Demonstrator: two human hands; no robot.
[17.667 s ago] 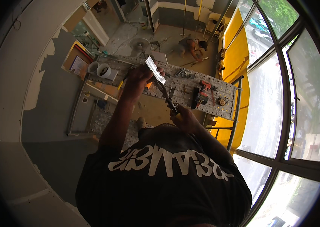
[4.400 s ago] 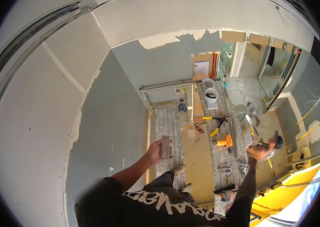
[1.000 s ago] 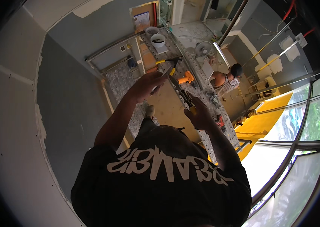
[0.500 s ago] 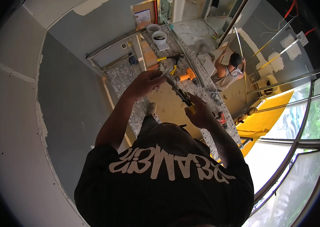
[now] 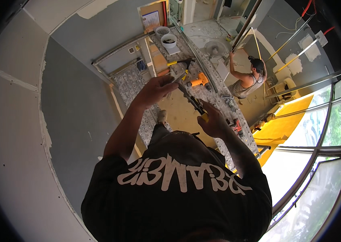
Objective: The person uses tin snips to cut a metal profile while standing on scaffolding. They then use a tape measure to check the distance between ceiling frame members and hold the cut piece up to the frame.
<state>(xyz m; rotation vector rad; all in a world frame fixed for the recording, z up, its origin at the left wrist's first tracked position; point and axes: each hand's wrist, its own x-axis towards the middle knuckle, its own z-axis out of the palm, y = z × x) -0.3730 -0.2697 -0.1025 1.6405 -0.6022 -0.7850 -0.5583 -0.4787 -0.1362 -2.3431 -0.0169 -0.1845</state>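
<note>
My left hand is closed, its thumb and fingers pinching a thin pale strip. In my right hand is a long dark tool with a yellow grip. The tool slants up and left from the right hand, its far end close to the left fingertips; whether those fingers touch it I cannot tell. Beyond the hands, on a perforated metal platform, lie an orange drill and a hammer with a yellow handle. A red drill is right of my right hand.
Two white buckets stand at the platform's far end. Long metal profiles run along its right side. Past it are a co-worker with both arms raised near upright poles, and a fan. A grey wall is left; windows are right.
The co-worker has shifted to the right and stands more upright, arms reaching up. My hands and the tool are almost where they were.
</note>
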